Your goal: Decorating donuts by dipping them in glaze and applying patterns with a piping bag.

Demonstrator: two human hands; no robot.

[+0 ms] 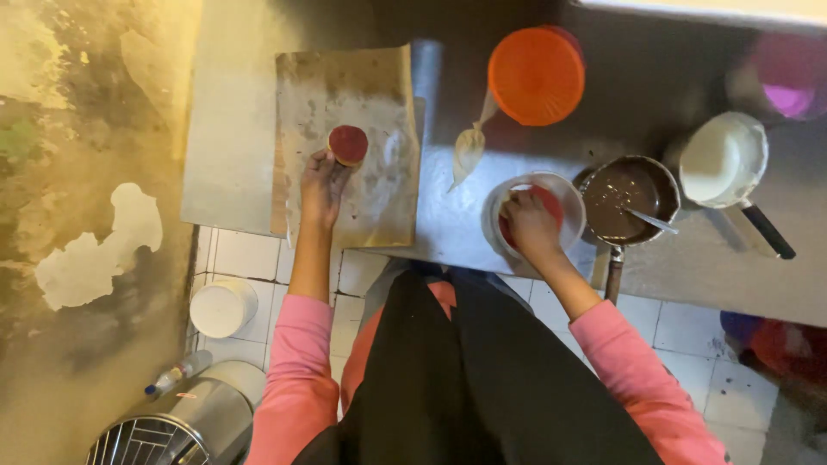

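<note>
Red round cake sits on the brown paper sheet, near that sheet's middle, and the left hand has its grip closed on the cake's near edge, fingers pinching it. Right of the sheet, on the steel tabletop, the right hand dips into a white bowl and its grip is curled on another red piece inside. Further right of the sheet stands a pan of chocolate with a spoon in it, then a white pot. An orange lid rests beyond the sheet's far right corner.
</note>
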